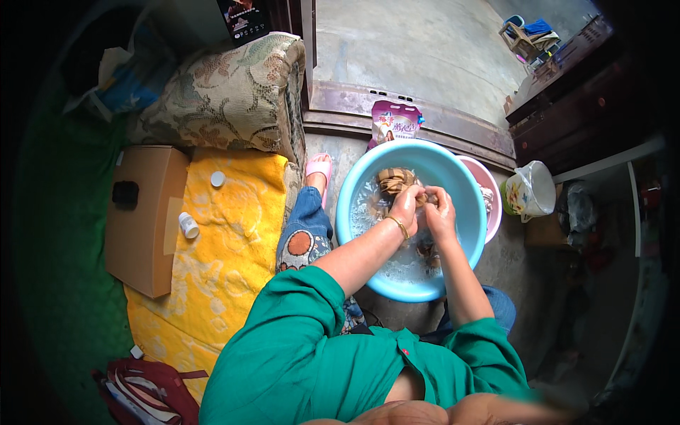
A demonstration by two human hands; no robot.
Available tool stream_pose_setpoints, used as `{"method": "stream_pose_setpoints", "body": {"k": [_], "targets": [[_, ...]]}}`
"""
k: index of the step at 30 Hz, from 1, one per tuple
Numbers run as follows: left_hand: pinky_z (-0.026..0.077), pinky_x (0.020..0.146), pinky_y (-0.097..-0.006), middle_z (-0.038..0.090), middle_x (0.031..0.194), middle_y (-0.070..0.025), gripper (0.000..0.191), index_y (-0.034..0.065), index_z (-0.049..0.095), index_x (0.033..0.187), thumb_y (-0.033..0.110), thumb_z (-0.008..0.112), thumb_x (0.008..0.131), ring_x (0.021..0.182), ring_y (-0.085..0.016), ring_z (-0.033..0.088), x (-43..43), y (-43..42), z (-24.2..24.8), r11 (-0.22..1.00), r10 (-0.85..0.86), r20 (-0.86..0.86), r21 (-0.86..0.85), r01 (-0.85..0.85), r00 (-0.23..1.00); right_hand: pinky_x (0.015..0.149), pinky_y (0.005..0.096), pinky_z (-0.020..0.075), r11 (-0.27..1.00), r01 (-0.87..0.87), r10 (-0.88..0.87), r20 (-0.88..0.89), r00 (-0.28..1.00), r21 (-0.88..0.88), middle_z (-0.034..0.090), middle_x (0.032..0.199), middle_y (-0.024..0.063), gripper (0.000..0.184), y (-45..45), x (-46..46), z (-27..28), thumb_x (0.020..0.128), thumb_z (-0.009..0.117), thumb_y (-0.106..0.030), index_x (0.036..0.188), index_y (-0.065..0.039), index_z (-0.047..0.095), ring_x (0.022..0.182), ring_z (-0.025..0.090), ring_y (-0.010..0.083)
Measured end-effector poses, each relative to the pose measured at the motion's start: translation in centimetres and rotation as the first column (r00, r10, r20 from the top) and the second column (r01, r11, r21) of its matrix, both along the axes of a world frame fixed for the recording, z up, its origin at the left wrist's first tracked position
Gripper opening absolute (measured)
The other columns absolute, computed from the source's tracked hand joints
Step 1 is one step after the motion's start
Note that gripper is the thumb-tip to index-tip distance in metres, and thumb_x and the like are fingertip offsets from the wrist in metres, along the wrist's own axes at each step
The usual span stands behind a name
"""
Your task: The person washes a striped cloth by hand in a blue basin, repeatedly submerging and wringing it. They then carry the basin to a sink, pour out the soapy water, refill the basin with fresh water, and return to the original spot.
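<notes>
A large light-blue plastic basin (348,196) holds soapy water and a wet brown patterned cloth (396,180). Over the water, my left hand (406,208), with a gold bracelet at its wrist, grips part of this cloth. Close beside it on the right, my right hand (441,212) has its fingers closed on the same cloth. Darker parts of fabric lie in the water below my hands. Foam floats along the basin's left and lower sides.
A pink basin (494,204) with cloth stands at the right, near a lined bin (536,188). A purple detergent pouch (394,125) is behind the blue basin, by the metal door sill (457,123). At left, a cardboard box (143,228) and white bottle (188,225) rest on a yellow cover (234,249).
</notes>
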State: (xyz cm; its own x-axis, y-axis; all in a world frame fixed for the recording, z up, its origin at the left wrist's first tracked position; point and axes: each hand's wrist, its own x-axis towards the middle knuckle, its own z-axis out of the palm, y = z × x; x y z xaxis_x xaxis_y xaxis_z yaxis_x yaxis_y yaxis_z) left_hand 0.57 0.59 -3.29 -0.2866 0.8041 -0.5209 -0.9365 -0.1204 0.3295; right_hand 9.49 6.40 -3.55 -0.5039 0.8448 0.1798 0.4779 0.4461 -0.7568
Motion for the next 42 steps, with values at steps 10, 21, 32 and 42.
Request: {"method": "stream_pose_setpoints", "body": {"k": [10, 21, 32, 42], "targets": [[0.051, 0.072, -0.0352, 0.061, 0.080, -0.0125, 0.021, 0.0051, 0.053, 0.090, 0.025, 0.045, 0.089, 0.075, -0.024, 0.061, -1.5, -0.5, -0.6, 0.924, -0.373, 0.156, 0.152, 0.351, 0.915, 0.067, 0.0355, 0.0488, 0.961, -0.259, 0.267, -0.092, 0.959, 0.093, 0.064, 0.079, 0.0110, 0.008, -6.9, 0.2, 6.1, 0.081, 0.062, -0.011, 0.089, -0.010, 0.062, 0.073, 0.064, 0.0297], [0.048, 0.070, -0.0311, 0.059, 0.079, -0.0051, 0.020, 0.0073, 0.058, 0.080, 0.024, 0.049, 0.087, 0.074, -0.019, 0.058, -0.4, 0.6, -3.9, 0.992, -0.068, 0.064, 0.113, 0.060, 0.996, 0.064, 0.0438, 0.0491, 0.965, -0.103, 0.102, 0.015, 0.995, 0.240, 0.065, 0.079, 0.0171, 0.017, -5.1, -2.3, 5.9, 0.086, 0.052, -0.021, 0.101, -0.012, 0.055, 0.070, 0.063, 0.0379], [0.039, 0.098, -0.0313, 0.057, 0.116, -0.0033, 0.033, 0.0089, 0.054, 0.114, 0.034, 0.038, 0.099, 0.107, -0.015, 0.054, 0.2, -0.1, 2.6, 0.935, 0.166, -0.106, 0.332, -0.123, 0.980, 0.083, 0.0429, 0.0463, 0.995, 0.093, -0.075, 0.412, 0.908, -0.024, 0.062, 0.093, 0.0195, 0.034, 1.7, 3.1, 4.9, 0.084, 0.047, -0.012, 0.118, -0.007, 0.047, 0.091, 0.061, 0.0357], [0.042, 0.096, -0.0359, 0.055, 0.118, -0.0054, 0.039, 0.0105, 0.049, 0.119, 0.041, 0.040, 0.097, 0.109, -0.019, 0.053, 0.6, -0.2, 0.6, 0.943, -0.063, 0.030, 0.328, 0.050, 0.998, 0.089, 0.0424, 0.0448, 0.977, -0.214, 0.210, 0.118, 0.971, 0.015, 0.053, 0.105, 0.0195, 0.040, -1.4, 1.4, 2.7, 0.078, 0.055, -0.008, 0.117, -0.012, 0.054, 0.102, 0.055, 0.0359]]}}
